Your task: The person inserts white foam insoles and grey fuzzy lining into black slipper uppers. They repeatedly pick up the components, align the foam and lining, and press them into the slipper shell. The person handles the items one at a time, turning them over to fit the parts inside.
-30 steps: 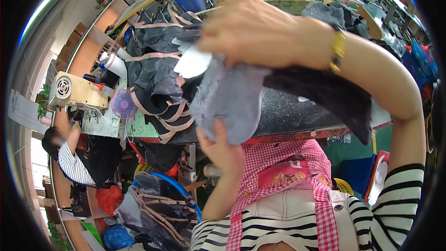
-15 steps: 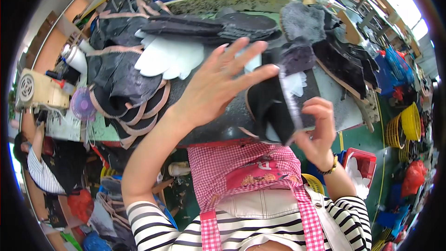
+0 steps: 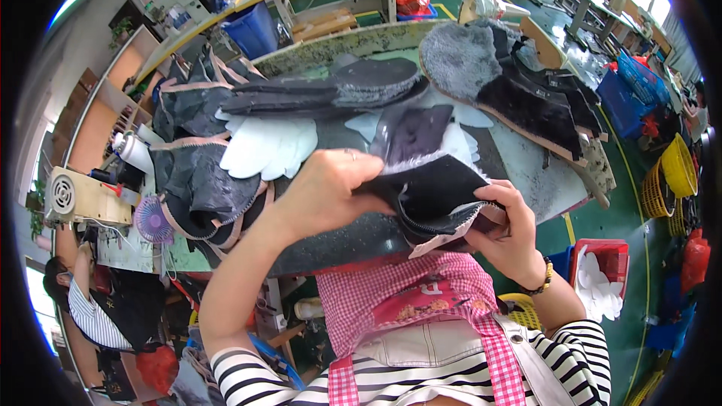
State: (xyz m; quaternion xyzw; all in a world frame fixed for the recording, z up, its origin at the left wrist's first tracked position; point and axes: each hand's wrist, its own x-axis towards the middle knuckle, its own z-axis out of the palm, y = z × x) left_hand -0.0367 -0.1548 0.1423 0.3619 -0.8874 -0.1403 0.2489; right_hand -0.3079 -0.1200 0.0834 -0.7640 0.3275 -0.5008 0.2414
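Observation:
Between my hands is a black boot upper (image 3: 436, 192) with a pale fuzzy edge, a zipper and a light tan strip along its lower edge. My left hand (image 3: 327, 188) grips its left side with the fingers bent, the tips partly hidden. At the right end, my right hand (image 3: 508, 233) pinches it between thumb and fingers. Just beyond lies a dark, shiny fabric piece (image 3: 417, 135), blurred. White scalloped sheets (image 3: 271, 149) rest left of it, and a stack of black fur-edged pieces (image 3: 361, 86) is behind.
Dark uppers with tan edging (image 3: 207, 180) are heaped at the left of the table. Grey and black furry pieces (image 3: 462, 53) lie at the right. Beside the table stands a red basket (image 3: 617, 256) with white pieces. A small purple fan (image 3: 154, 219) and another person (image 3: 98, 304) are at far left.
My left hand, spread in the air before, has come down and closed on the upper. The upper has turned from upright to lying across, its zipper and tan strip now facing me.

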